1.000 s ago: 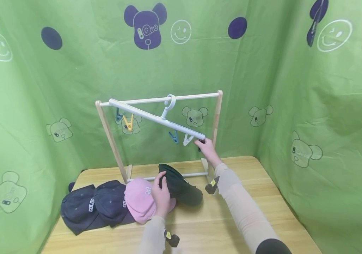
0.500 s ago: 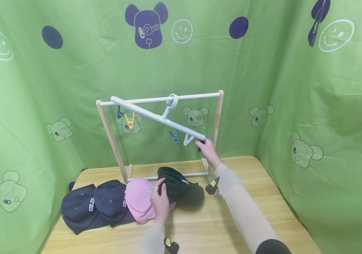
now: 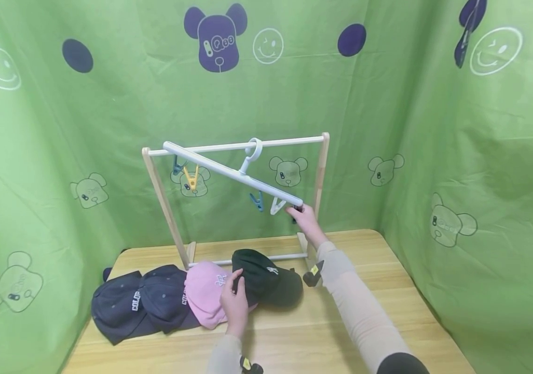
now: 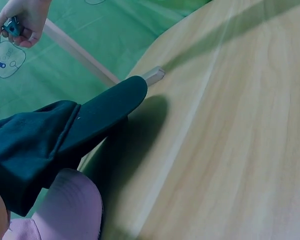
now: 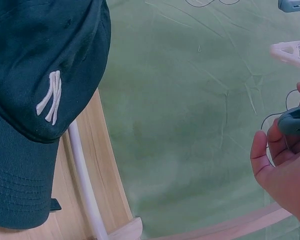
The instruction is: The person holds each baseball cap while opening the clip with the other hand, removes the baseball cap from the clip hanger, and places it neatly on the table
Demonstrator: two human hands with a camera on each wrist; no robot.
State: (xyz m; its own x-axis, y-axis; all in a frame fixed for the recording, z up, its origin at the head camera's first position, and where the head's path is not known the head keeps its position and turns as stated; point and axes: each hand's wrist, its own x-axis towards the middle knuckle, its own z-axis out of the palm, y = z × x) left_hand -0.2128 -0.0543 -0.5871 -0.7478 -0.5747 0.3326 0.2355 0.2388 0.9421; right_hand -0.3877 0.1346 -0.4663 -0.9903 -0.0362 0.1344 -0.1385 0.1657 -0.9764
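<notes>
My left hand (image 3: 235, 306) grips the back edge of a dark green baseball cap (image 3: 259, 278), whose brim points right and whose front bears a white embroidered logo. In the left wrist view the cap's brim (image 4: 110, 107) hangs above the table. My right hand (image 3: 308, 223) pinches a dark teal clip (image 5: 296, 120) at the lower right end of a pale blue hanger (image 3: 215, 169). The hanger tilts down to the right, hooked on the rack's top bar. A white clip (image 3: 276, 206), a blue clip (image 3: 258, 201), a yellow clip (image 3: 191, 179) and a teal clip (image 3: 177, 166) hang from it.
A small wooden rack (image 3: 165, 208) with white bars stands at the back of the wooden table (image 3: 313, 332). A pink cap (image 3: 205, 296) and two navy caps, one leftmost (image 3: 117, 306) and one beside it (image 3: 165, 296), overlap in a row. Green curtains (image 3: 294, 98) enclose the table.
My left hand has turned the green cap, so its white logo faces the head view and its top edge is lower. The hanger's left end rose slightly; my right hand stayed on the clip.
</notes>
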